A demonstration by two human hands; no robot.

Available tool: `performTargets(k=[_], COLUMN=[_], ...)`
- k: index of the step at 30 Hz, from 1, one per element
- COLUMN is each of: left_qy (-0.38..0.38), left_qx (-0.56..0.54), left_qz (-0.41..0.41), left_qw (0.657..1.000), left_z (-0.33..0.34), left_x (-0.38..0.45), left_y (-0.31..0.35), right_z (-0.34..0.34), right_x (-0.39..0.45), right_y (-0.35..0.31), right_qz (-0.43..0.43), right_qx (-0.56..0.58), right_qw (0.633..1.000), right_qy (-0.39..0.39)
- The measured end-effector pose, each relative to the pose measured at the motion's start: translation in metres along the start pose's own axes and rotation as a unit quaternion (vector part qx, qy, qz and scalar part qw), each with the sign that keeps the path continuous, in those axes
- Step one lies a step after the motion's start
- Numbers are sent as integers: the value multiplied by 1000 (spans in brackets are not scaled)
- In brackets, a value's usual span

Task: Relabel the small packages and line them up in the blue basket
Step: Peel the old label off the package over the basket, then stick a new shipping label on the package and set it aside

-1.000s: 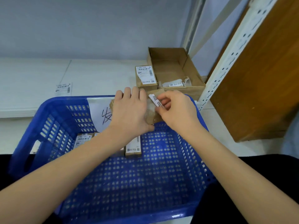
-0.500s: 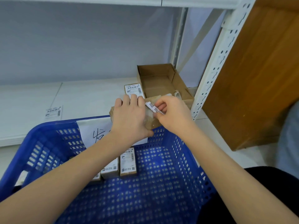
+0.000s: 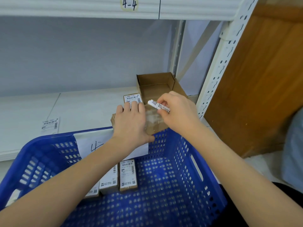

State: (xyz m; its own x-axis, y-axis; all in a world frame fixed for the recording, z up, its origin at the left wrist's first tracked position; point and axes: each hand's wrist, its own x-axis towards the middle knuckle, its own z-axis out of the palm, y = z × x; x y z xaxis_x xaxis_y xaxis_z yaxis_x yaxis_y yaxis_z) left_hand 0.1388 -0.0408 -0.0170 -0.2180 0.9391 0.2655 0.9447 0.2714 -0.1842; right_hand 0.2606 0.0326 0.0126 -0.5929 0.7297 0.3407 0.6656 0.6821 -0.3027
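My left hand [image 3: 131, 122] lies flat over a small brown package [image 3: 155, 124] that rests on the far rim of the blue basket [image 3: 185, 169], thumb hooked under its near edge. My right hand [image 3: 177, 112] pinches a curled white barcode label [image 3: 158, 106] lifted off the package's taped top. Three labelled small packages [image 3: 127, 175] stand side by side on the basket floor, partly hidden by my left forearm. Another labelled package [image 3: 132, 98] sits on the shelf behind my left fingers.
An open cardboard box [image 3: 157, 86] stands on the white shelf behind the hands. A loose label sheet [image 3: 50, 125] lies on the shelf at left. A white shelf upright [image 3: 218, 76] and a wooden panel [image 3: 262, 82] close in the right side. A paper sign [image 3: 98, 145] hangs on the basket's far wall.
My right hand has pulled the label up and away from the package top. The camera has tilted upward, so the shelf above is in sight.
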Motion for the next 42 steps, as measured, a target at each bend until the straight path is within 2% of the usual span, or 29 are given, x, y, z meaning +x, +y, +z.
performTargets(k=[3,11,17,21,27,36,42], left_qy=[-1,-22,-40,-3,-19,-60,-53], left_qx=[4,-15,-21,-45,-56,-63,-76], left_qz=[-6,2,19,17,33,36,47], left_qw=[1000,1000,999,999,998,996,995], left_z=[5,33,49,69,84,93,103], left_x=[9,23,28,31,35,43,42], left_y=[-3,18,27,29,32,36,41], right_z=[-3,34,61,88,126,158,168], right_x=[23,77,112,128,143,157,162], right_y=[19,93,132,145,163,175,184], right_qz=[30,59,67,47,50,64,66], right_qx=[40,-63,-52,-65,-74,-76,-78], right_qw=[998,996,996,996,992,987,985], right_qy=[23,-22,-8,-38,-89,-126,-141])
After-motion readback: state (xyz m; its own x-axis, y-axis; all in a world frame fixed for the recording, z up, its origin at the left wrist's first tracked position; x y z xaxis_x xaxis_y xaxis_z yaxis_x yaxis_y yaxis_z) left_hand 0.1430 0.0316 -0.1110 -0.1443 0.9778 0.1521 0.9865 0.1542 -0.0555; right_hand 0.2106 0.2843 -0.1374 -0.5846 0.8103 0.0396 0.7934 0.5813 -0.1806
